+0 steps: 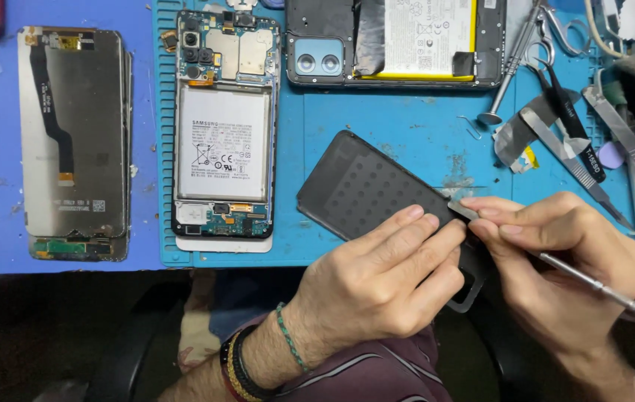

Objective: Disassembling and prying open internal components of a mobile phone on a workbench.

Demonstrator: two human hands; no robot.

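Fingers of the right hand pinch a metal tool whose flat tip meets the near-right edge of the black back cover, pressed by the left hand, its long axis running up-left toward the open phone with a white-labelled battery.

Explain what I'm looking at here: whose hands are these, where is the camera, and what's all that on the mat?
One head-worn camera looks down at a person's own two bare hands. The left hand steadies a black phone back cover; the right hand holds a thin metal pry tool with its flat tip at the cover's edge. On the blue mat lie an opened phone with its battery showing, a second opened phone, and tweezers. A detached screen panel lies left of the mat.
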